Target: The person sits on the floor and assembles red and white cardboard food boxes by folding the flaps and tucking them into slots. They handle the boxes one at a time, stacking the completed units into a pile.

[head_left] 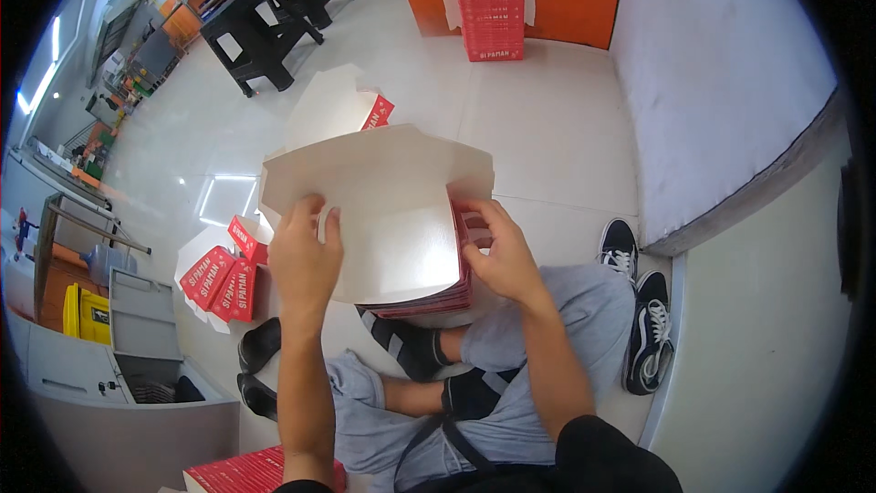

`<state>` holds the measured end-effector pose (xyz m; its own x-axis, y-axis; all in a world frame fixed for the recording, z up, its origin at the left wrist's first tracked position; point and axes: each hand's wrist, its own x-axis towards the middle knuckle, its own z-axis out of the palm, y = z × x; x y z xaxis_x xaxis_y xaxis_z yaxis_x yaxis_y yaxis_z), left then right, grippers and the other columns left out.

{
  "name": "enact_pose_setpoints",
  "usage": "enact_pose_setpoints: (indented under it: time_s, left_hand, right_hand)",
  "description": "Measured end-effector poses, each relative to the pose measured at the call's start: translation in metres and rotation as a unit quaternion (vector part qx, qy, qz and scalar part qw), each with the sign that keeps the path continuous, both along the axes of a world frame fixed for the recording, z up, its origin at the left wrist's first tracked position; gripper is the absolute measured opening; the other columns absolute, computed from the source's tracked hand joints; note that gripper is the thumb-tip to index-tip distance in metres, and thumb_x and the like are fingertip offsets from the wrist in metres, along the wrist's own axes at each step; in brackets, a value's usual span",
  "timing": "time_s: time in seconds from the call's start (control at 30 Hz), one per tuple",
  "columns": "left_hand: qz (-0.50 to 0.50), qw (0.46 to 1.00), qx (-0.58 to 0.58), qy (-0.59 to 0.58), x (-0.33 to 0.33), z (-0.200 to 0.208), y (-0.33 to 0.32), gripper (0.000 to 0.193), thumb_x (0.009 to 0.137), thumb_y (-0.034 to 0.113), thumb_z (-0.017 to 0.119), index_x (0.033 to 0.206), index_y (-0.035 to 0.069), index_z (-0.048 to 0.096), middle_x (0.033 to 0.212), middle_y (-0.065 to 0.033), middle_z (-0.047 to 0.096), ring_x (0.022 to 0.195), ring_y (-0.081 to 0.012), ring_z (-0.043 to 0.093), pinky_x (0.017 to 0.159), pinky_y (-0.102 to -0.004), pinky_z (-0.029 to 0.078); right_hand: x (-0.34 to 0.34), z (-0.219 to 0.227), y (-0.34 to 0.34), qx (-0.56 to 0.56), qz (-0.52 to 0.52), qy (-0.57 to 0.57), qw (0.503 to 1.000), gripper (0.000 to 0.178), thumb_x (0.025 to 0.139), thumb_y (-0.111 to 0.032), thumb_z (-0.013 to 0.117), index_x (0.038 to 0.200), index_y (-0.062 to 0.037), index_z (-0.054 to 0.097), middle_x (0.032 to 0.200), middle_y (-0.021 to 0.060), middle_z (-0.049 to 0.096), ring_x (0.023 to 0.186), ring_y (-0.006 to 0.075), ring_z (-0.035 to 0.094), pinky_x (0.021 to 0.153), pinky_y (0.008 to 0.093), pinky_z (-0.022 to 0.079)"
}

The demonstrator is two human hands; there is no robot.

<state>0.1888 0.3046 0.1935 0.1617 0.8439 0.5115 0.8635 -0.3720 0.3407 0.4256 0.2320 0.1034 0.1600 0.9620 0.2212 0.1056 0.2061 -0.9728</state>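
Observation:
A stack of flat paper food-box blanks, red outside and cream inside, lies in front of my crossed legs. The top paper box blank (388, 228) shows its cream inner face, with its far flap raised. My left hand (308, 246) is at its left side, fingers bent and thumb up against the board; part of that edge is hidden under the hand. At the right edge my right hand (500, 251) curls its fingers around the red side flaps, thumb on the near side.
Folded red-and-white boxes (224, 278) lie at the left, and another open blank (333, 110) lies beyond the stack. A tall pile of red boxes (493, 9) stands against an orange panel. More red blanks (246, 473) are by my left arm. Black shoes (648, 333) sit at the right wall.

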Motion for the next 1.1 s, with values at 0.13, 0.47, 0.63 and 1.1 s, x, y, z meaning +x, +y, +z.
enact_pose_setpoints:
  time_s: [0.13,0.47,0.63,1.1]
  left_hand:
    - [0.036,0.999,-0.006,-0.029,-0.018,-0.008,0.008,0.017,0.090,0.011,0.071,0.105,0.001,0.072,0.094,-0.0163,0.076,0.080,-0.0292,0.075,0.073,-0.0388,0.057]
    - [0.016,0.997,-0.064,-0.046,-0.026,-0.021,0.019,0.020,0.088,0.001,0.066,0.106,-0.001,0.073,0.092,-0.0235,0.074,0.082,-0.0377,0.074,0.075,-0.0424,0.058]
    - [0.009,0.999,-0.050,0.001,-0.023,-0.019,0.013,0.018,0.087,0.000,0.064,0.103,0.000,0.073,0.090,-0.0253,0.072,0.084,-0.0429,0.071,0.078,-0.0479,0.057]
    - [0.030,0.993,-0.113,0.009,-0.030,-0.032,0.008,0.024,0.089,0.008,0.069,0.111,0.001,0.074,0.096,-0.0202,0.075,0.083,-0.0340,0.075,0.079,-0.0420,0.057]
  right_hand:
    - [-0.005,-0.001,0.003,0.017,-0.011,-0.056,0.998,0.057,0.084,0.006,0.055,0.141,0.0000,0.055,0.136,0.0154,0.056,0.112,0.0263,0.066,0.090,0.0362,0.057]
    - [-0.014,0.021,-0.001,0.121,-0.067,-0.277,0.951,0.051,0.087,0.000,0.056,0.137,-0.0102,0.062,0.141,0.0165,0.059,0.119,0.0378,0.064,0.095,0.0441,0.056]
    - [-0.012,0.025,-0.004,0.087,-0.077,-0.319,0.941,0.046,0.088,-0.001,0.057,0.134,-0.0074,0.063,0.141,0.0139,0.061,0.118,0.0371,0.064,0.095,0.0442,0.056]
    - [-0.005,0.021,-0.007,0.071,0.004,-0.259,0.963,0.050,0.094,-0.009,0.052,0.144,-0.0037,0.055,0.147,0.0219,0.054,0.121,0.0424,0.061,0.100,0.0454,0.051]
